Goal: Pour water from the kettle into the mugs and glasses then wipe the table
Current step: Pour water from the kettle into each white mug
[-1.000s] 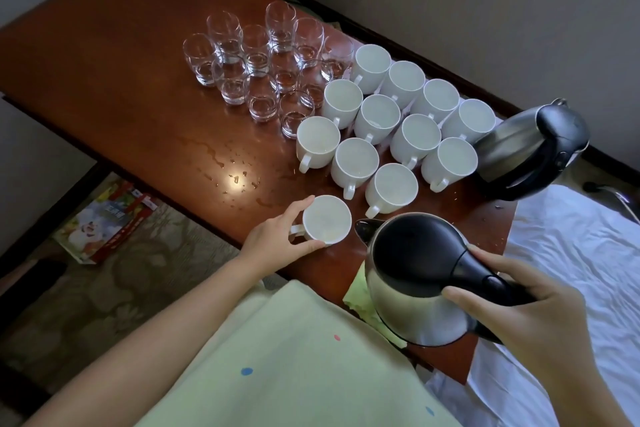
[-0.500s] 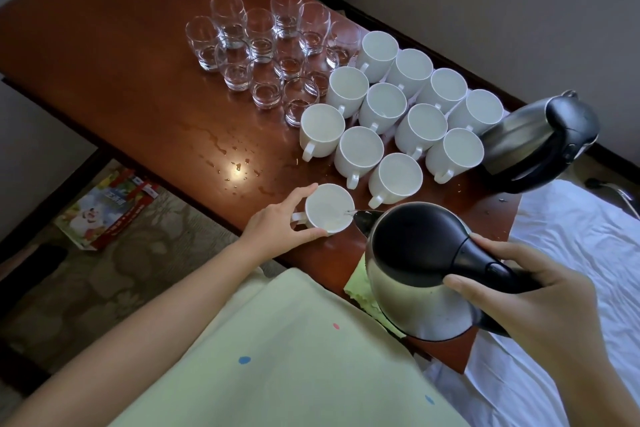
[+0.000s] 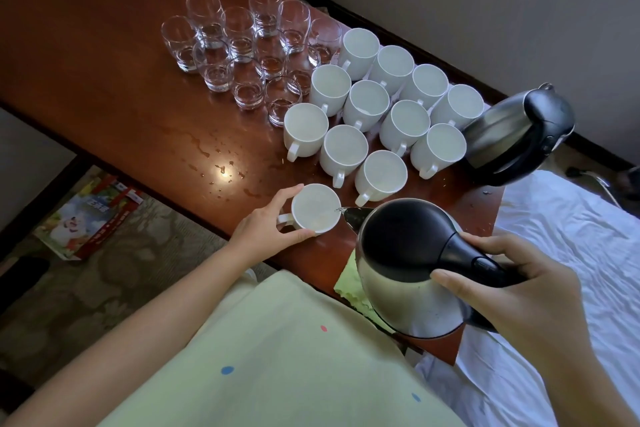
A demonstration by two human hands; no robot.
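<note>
At the table (image 3: 104,55) edge, your left hand (image 3: 266,236) grips the mug (image 3: 316,207), your right hand (image 3: 519,291) grips the kettle (image 3: 405,270); tipping faster risks overshooting the rim.

A bedroom, likely in a hotel or home. A wooden table (image 3: 104,55) stands on patterned carpet (image 3: 114,274), with a white-sheeted bed (image 3: 568,253) at four o'clock.

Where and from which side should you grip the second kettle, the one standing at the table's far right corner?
Grip the second kettle by its black handle, which arches down its right side, away from the mugs. Come from the right with the fingers curled round the handle: the steel body looks too wide and smooth to hold, and the mugs crowd its left side.
</note>
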